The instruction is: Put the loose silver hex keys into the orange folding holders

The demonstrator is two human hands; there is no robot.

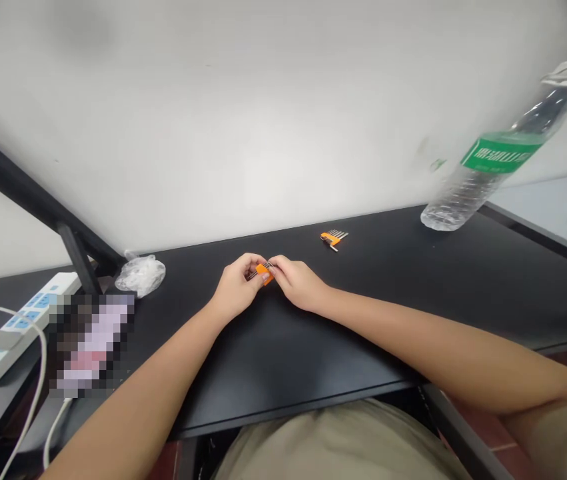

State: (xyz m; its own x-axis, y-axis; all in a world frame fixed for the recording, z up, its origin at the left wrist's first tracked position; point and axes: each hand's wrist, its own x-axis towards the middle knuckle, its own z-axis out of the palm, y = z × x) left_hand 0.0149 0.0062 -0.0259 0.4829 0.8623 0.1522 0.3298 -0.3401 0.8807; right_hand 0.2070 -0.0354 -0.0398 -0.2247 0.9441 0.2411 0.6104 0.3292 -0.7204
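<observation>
Near the middle of the black table [283, 347], my left hand [238, 287] is closed on an orange holder [266, 272] with thin metal rods in it. My right hand [297, 280] meets it from the other side, its fingers pinched at the rods and the holder's right edge. The fingers hide part of the rods. Farther back and to the right lies a second orange holder [332, 238] with several metal rods fanned out and a dark piece at its front.
A clear bottle with a green label [503, 153] stands at the back right. On the left are a crumpled plastic bag [140, 275], a pixelated flat object [96, 343], a white power strip [26, 323], white cables and a black metal frame [79, 257].
</observation>
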